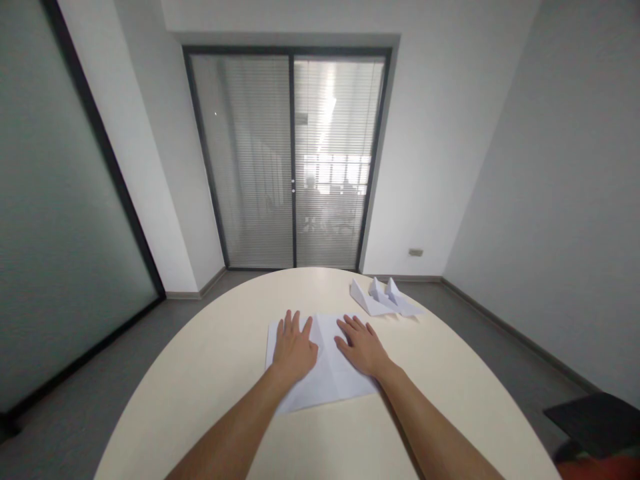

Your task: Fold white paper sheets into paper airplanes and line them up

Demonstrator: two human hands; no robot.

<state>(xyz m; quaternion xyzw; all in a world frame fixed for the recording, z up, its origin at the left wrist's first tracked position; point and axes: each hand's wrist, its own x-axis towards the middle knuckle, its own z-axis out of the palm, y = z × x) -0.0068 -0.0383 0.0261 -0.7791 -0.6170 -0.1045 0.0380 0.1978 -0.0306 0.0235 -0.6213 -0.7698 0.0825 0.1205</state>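
A white sheet of paper (330, 377) lies on the table in front of me, with a crease running down its middle. My left hand (295, 347) rests on the left half of the sheet, fingers spread and pointing away from me. On the right half lies my right hand (363, 345), also flat with its fingers stretched out. Neither hand grips anything. Beyond my right hand, near the far right edge of the table, stand several folded white paper pieces (383, 300) with upright points, set close together.
The pale round table (200, 373) has a curved edge all around. Behind it is a glass door (290, 160) with blinds in a dark frame. A dark chair (595, 420) stands at the lower right, next to something red. A frosted glass panel (60, 200) is on the left.
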